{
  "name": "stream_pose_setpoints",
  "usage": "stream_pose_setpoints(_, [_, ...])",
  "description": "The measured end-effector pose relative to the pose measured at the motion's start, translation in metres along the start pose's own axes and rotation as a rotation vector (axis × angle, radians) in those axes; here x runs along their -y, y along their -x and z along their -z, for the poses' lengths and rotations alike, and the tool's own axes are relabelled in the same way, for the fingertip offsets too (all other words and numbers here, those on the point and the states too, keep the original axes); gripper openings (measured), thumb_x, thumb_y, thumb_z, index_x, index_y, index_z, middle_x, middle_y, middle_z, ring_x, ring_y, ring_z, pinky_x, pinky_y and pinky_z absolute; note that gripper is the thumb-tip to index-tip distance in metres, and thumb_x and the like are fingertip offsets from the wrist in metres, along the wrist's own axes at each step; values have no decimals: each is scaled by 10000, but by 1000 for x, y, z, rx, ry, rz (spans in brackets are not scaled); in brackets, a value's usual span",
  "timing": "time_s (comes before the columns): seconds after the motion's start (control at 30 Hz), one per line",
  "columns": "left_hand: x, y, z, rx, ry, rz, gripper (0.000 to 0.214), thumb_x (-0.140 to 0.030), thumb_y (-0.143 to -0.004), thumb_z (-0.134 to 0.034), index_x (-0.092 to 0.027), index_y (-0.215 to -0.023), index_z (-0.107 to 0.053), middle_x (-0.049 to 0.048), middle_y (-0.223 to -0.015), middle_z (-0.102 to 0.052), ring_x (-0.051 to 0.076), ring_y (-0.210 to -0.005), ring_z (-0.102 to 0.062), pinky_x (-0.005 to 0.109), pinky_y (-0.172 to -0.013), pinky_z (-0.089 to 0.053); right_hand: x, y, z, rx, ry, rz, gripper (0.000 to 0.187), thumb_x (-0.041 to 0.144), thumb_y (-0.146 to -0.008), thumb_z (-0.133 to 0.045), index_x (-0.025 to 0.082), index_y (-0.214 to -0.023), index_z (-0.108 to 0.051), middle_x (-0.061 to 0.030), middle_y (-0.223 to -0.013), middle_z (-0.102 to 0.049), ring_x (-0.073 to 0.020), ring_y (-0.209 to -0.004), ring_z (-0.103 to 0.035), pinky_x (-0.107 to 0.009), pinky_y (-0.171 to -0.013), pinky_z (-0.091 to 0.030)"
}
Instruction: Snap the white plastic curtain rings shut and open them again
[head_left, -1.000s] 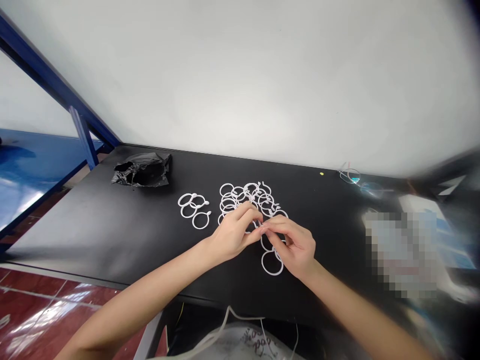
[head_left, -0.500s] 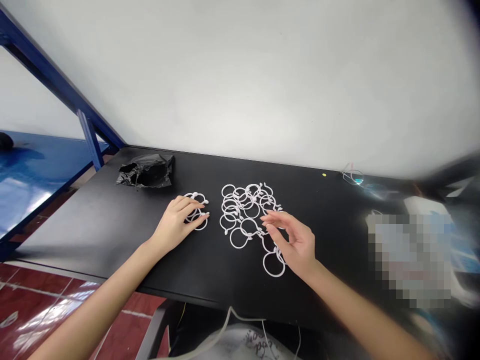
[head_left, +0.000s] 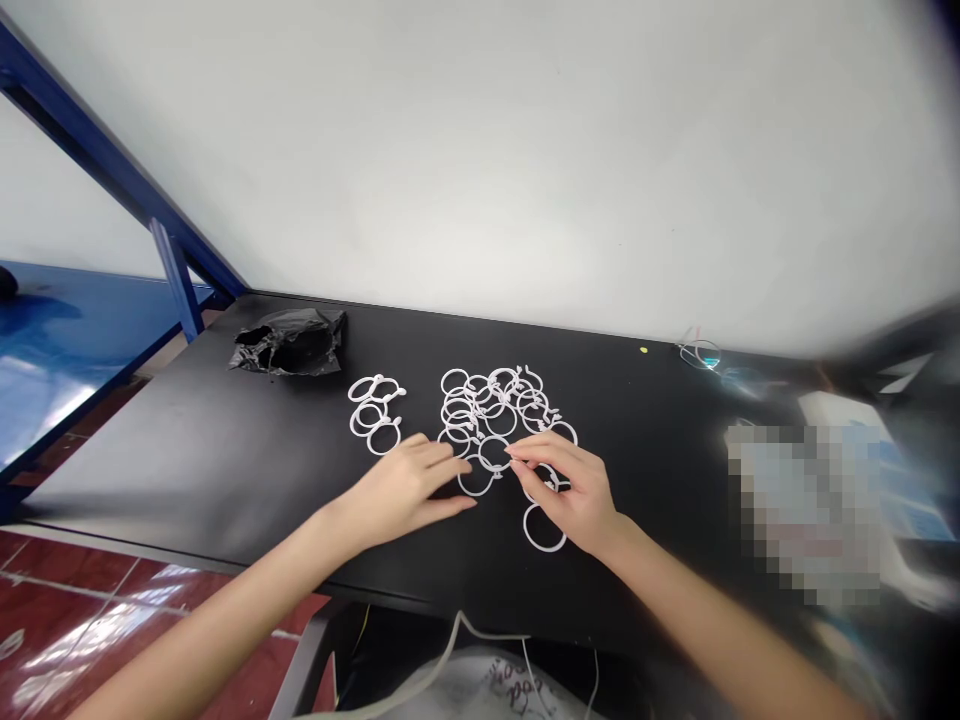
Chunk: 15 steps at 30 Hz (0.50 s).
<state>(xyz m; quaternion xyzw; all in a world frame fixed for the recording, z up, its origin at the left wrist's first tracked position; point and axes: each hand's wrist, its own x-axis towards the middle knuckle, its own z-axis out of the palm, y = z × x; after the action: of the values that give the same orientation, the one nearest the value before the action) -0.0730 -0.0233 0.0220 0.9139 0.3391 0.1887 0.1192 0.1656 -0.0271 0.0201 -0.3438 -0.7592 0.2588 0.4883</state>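
Several thin white plastic rings with small clasps lie in an overlapping pile point(head_left: 459, 416) in the middle of the black table. My right hand point(head_left: 574, 488) pinches the edge of one ring point(head_left: 480, 458) at the near side of this pile, thumb against fingertips. To the left of it, my left hand point(head_left: 409, 490) hovers low over the table, fingers apart and holding nothing, its fingertips close to the nearest rings. Farther left lies a smaller group of rings point(head_left: 352, 420). A single ring point(head_left: 544, 550) lies partly under my right hand.
A crumpled black plastic bag point(head_left: 307, 335) lies open at the back left of the table point(head_left: 225, 450). At the right stand a white box point(head_left: 832, 410) and a blurred-out item point(head_left: 806, 510). A clear-and-white tangle point(head_left: 701, 353) and a yellow speck point(head_left: 643, 350) lie near the wall.
My left hand has let go of the small left group and moved right toward the pile. My right hand has shifted slightly left and closed on a ring.
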Motion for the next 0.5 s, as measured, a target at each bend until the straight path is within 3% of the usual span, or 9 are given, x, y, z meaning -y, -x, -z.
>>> stream_pose_setpoints(0.17, [-17, -5, -15, 134, -37, -11, 232, -249, -1003, -404, -162, -861, -565, 1, -700, -630, 140, -595, -568, 314, -732, -423, 2, -4, 5, -79, 25, 2, 181, 74, -845, -613, 215, -912, -704, -54, -836, -723, -185, -723, -659, -328, -617, -562])
stream_pose_setpoints(0.37, [-29, -17, 9, 110, 234, 66, 159, -240, -991, -441, -185, -882, -544, -14, -746, -622, 136, -690, -547, 291, -790, -429, 2, -5, 8, -46, -17, -88, 172, 177, -840, -668, 226, -1003, -694, -51, -877, -717, -176, -715, -654, -327, -610, -575])
stream_pose_setpoints(0.5, [-28, -39, 21, 102, 346, 45, 155, -276, -980, -472, -186, -905, -573, -43, -612, -521, 129, -645, -504, 299, -808, -431, -3, -3, 9, -41, -150, -233, 111, 217, -870, -646, 226, -961, -709, -30, -814, -688, -162, -725, -663, -284, -598, -587])
